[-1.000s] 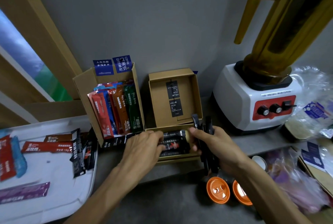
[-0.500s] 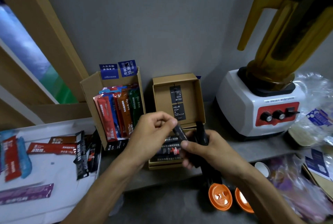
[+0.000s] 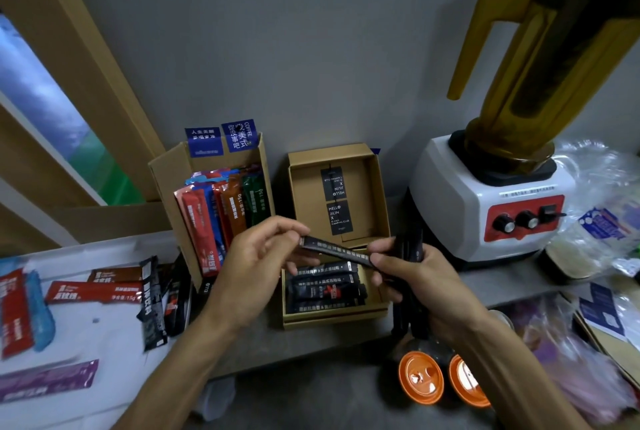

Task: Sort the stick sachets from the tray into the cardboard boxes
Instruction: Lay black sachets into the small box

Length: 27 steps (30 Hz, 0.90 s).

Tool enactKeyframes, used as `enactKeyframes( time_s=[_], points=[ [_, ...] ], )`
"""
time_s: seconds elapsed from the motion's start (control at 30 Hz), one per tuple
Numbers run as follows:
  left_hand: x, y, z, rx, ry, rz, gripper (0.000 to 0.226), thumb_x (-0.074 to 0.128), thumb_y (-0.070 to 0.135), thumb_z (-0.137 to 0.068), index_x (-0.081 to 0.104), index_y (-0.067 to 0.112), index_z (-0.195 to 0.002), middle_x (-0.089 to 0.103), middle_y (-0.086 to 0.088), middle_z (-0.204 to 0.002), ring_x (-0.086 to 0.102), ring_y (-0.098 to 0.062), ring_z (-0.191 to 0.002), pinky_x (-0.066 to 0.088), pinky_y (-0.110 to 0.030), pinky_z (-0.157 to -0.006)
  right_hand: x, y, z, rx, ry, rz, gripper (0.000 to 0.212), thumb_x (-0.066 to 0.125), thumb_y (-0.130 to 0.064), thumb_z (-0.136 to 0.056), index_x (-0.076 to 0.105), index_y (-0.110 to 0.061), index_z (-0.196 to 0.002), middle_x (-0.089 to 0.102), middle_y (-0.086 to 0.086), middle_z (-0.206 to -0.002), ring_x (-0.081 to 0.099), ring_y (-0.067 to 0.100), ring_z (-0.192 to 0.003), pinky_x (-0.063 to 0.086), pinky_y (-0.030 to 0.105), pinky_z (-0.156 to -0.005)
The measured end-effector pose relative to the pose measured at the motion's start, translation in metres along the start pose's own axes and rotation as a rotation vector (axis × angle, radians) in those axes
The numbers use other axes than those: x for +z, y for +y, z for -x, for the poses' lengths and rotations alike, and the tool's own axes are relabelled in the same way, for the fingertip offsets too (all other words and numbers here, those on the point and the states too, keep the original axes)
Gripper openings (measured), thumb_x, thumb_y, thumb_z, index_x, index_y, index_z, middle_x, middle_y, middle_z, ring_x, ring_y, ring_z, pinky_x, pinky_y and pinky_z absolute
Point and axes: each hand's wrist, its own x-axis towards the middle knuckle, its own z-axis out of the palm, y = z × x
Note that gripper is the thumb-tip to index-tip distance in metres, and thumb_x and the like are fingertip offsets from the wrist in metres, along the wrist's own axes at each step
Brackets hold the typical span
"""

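My left hand [image 3: 256,256] pinches one end of a black stick sachet [image 3: 334,251] above the flat cardboard box [image 3: 332,318], which holds several black sachets. My right hand [image 3: 412,277] grips a bundle of black sachets [image 3: 410,256] held upright, and its thumb and fingers touch the other end of the single sachet. An upright cardboard box [image 3: 166,173] to the left holds red, blue, orange and green sachets. A white tray [image 3: 104,329] at the left carries red, blue, purple, brown and black sachets.
The flat box's open lid [image 3: 301,187] leans against the grey wall. A white blender [image 3: 485,194] with an amber jug stands at the right. Two orange lids [image 3: 420,377] lie near the front. Plastic bags [image 3: 595,221] and packets crowd the right side.
Both hands rose from the flat box. My left hand took one black sachet from the bundle and now holds it out sideways between both hands.
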Motion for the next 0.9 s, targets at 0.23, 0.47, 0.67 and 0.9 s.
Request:
enactKeyframes(
  time_s=[0.23,0.47,0.67,0.9],
  points=[
    [-0.003,-0.001,0.006,0.014,0.034,-0.059,0.024,0.056,-0.001,-0.097,0.059,0.016,-0.114,0.075,0.000,-0.083,0.075,-0.017,-0.085,0.060,-0.033,-0.078,0.001,0.000,-0.001,-0.080,0.036,0.032,0.029,0.061,-0.003,-0.090,0.064,-0.008,-0.118,0.070,0.012,-0.076,0.050,0.015,-0.054,0.045,0.028,-0.058],
    [0.000,-0.001,0.005,0.037,0.103,-0.093,0.022,0.059,0.006,-0.096,0.061,0.019,-0.114,0.075,-0.002,-0.093,0.073,-0.009,-0.086,0.056,-0.020,-0.070,0.000,0.003,-0.002,-0.067,0.026,0.072,0.022,0.059,-0.002,-0.093,0.065,0.000,-0.115,0.071,0.013,-0.077,0.052,0.013,-0.052,0.045,0.029,-0.061],
    [0.004,-0.009,-0.006,0.355,0.129,-0.801,0.035,0.062,0.020,-0.095,0.059,0.022,-0.130,0.057,0.010,-0.122,0.051,-0.001,-0.114,0.043,-0.020,-0.097,-0.005,0.001,-0.010,-0.085,0.114,0.137,0.021,0.059,-0.002,-0.095,0.064,0.004,-0.115,0.070,0.013,-0.075,0.060,0.009,-0.056,0.047,0.026,-0.058],
    [0.019,-0.003,-0.014,0.408,-0.102,-0.961,0.028,0.062,0.029,-0.094,0.068,0.025,-0.121,0.062,0.012,-0.104,0.046,-0.006,-0.098,0.040,-0.028,-0.087,-0.007,0.000,-0.012,-0.162,0.103,0.324,0.016,0.062,-0.007,-0.095,0.069,-0.008,-0.109,0.072,0.007,-0.077,0.065,0.005,-0.060,0.049,0.020,-0.055]
  ],
)
